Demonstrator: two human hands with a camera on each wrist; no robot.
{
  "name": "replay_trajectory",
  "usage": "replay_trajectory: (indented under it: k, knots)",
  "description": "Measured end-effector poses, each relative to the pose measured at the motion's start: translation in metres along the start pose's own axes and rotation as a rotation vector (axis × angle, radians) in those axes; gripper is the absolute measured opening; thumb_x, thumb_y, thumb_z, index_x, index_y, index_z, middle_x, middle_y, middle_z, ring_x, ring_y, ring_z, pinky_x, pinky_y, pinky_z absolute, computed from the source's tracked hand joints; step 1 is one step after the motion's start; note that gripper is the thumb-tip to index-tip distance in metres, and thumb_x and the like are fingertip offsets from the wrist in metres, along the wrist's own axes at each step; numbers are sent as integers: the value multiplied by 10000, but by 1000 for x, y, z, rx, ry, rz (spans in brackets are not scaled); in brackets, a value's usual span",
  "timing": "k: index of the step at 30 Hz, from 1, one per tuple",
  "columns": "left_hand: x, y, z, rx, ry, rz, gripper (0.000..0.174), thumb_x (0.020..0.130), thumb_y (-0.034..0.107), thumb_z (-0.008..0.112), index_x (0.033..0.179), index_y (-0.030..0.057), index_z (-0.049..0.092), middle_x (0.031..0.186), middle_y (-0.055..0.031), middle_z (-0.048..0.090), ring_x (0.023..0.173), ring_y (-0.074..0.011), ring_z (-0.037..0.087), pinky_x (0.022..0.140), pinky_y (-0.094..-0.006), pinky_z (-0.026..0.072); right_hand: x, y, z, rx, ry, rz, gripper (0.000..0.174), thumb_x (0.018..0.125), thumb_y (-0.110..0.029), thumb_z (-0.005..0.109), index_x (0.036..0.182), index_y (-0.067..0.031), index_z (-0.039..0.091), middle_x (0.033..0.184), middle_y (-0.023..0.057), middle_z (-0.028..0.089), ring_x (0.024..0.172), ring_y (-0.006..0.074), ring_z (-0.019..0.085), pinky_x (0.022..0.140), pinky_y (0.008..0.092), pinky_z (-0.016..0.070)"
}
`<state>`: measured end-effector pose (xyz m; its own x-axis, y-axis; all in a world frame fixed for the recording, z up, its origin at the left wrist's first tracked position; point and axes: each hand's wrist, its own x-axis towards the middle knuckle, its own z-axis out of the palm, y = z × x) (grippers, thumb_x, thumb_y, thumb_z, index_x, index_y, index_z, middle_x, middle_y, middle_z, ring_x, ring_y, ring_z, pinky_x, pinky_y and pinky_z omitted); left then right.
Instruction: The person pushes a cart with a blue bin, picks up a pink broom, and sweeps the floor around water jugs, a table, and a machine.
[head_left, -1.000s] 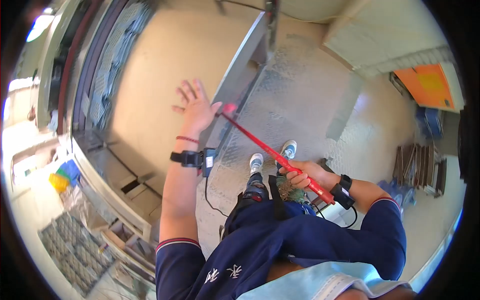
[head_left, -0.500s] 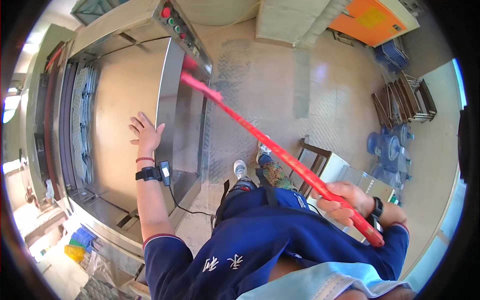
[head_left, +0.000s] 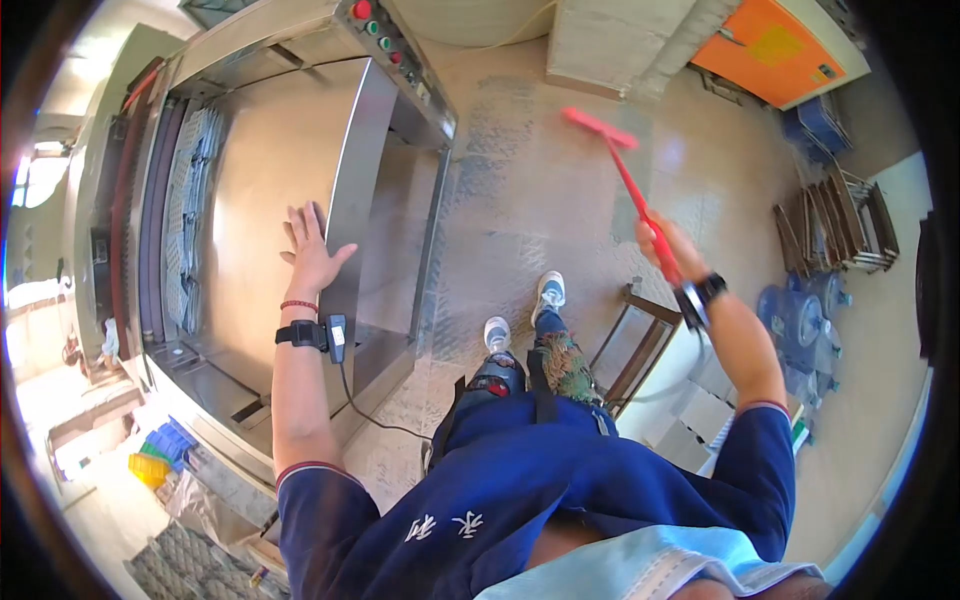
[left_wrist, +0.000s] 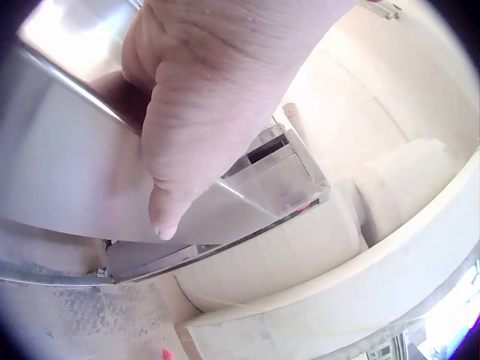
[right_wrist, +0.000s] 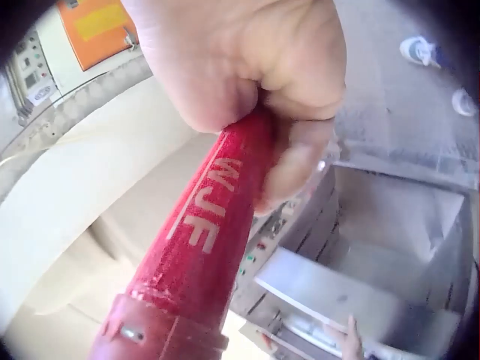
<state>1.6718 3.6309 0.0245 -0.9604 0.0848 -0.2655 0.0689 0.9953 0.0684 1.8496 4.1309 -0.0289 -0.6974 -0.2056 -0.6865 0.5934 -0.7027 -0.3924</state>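
My right hand grips the handle of a red pole with a T-shaped head, held out over the floor. In the right wrist view, fingers curl round the red handle, which bears the white letters WJF. On the other side, my left hand lies with fingers spread over the metal rim of a large steel machine, beside its tan flat surface. The left wrist view shows that hand's thumb stretched down over the shiny metal side.
A button panel runs along the machine's far corner. Stacked grey slatted pieces line its left side. On the right are an orange cabinet door, wooden frames and blue water bottles. A brown-framed stand is near my legs.
The pole's head has swung from beside the machine's metal side to the right, over the floor, as my right hand moved forward. My left hand stays spread at the metal rim.
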Motion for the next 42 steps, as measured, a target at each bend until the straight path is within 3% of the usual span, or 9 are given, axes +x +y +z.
replay_trajectory:
  k: [3,7,9,15,18,23,30,33,42]
  knots:
    - [-21,-2,0,40,-69,86,1021,644,318,712,1354,134,2,1392,-191,-78,1273,-417,-20,926,-642,122,112,15,-55,-43,113,12,263,894,-294,402,748,-76,420,611,21,433,519,135,447,483,268,410]
    - [-41,-27,-7,68,-173,151,1044,636,309,716,1354,135,-22,1393,-190,-84,1274,-413,-29,927,-637,132,158,68,-56,-173,301,66,245,901,-288,373,784,-77,416,547,22,397,450,157,417,455,320,402]
    - [-46,-43,-13,109,-259,210,1069,628,297,721,1353,140,-50,1393,-188,-93,1276,-408,-39,929,-632,136,167,104,-95,-225,491,276,314,879,-357,370,722,-86,377,534,62,404,448,219,434,439,397,407]
    - [-44,-60,-10,157,-298,275,1132,604,351,727,1342,103,-95,1381,-210,-128,1265,-421,-94,906,-659,108,28,216,-131,-788,342,374,462,874,-470,287,700,-69,437,480,82,443,387,238,478,362,404,406]
    - [-41,-69,-6,140,-281,341,1143,602,395,716,1338,87,-102,1375,-221,-142,1254,-433,-127,885,-683,74,-80,260,-71,-610,403,554,314,869,-393,368,870,-80,374,520,65,436,377,196,458,329,353,392]
    - [-40,-69,-4,145,-307,340,1144,601,432,707,1339,87,-96,1370,-226,-156,1248,-442,-140,872,-693,47,-203,273,27,-360,471,819,303,857,-339,381,894,-39,398,551,25,384,384,132,384,365,320,409]
    - [-40,-69,-6,193,-339,325,1163,592,493,694,1336,89,-104,1366,-235,-155,1243,-450,-141,872,-694,50,-209,264,76,-544,438,597,344,892,-352,336,919,-18,414,542,29,405,368,123,396,347,282,391]
    - [-41,-70,-5,200,-326,320,1162,593,486,696,1336,100,-109,1367,-235,-151,1246,-446,-135,875,-692,59,-150,272,53,-907,342,384,374,900,-360,313,785,-19,415,473,39,436,346,154,455,334,299,408]
    - [-52,-55,4,270,-244,200,1118,622,417,707,1342,138,-102,1393,-185,-98,1280,-389,-51,926,-658,92,23,356,8,-941,243,237,428,883,-348,355,638,-13,461,466,66,434,338,177,430,315,326,353]
